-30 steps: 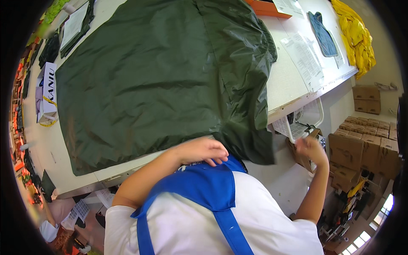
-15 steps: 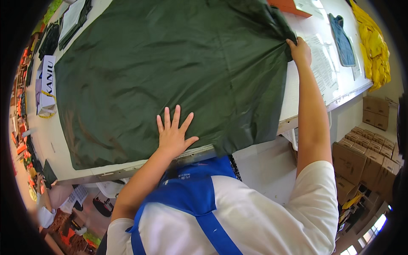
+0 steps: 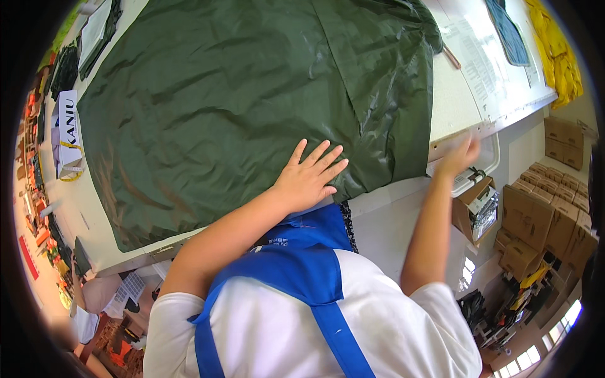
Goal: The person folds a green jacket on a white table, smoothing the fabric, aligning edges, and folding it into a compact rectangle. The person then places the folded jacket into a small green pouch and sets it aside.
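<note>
A large sheet of dark green, slightly shiny fabric (image 3: 214,120) lies over the white table (image 3: 447,104), with soft creases and a seam line toward its right side. Its near right corner hangs over the table's front edge. My left hand (image 3: 307,177) rests palm down on the fabric near that edge, fingers spread. Off to the right of the fabric, my right hand (image 3: 459,157) is in the air by the table's front edge. Motion smears its fingers, and I see no fabric in it. At the fabric's far right edge, a thin brown stick-like thing (image 3: 452,57) lies on the table.
To the left stands a white box (image 3: 68,120) with a yellow tape measure (image 3: 72,173). A blue fabric piece (image 3: 507,34), printed sheet (image 3: 474,69) and yellow fabric (image 3: 556,57) lie right. Cardboard boxes (image 3: 529,211) are stacked below right. Another person (image 3: 94,296) is at lower left.
My right hand has let go of the fabric's right edge and come back toward me. My left hand has slid right across the fabric. The right part of the fabric lies flatter.
</note>
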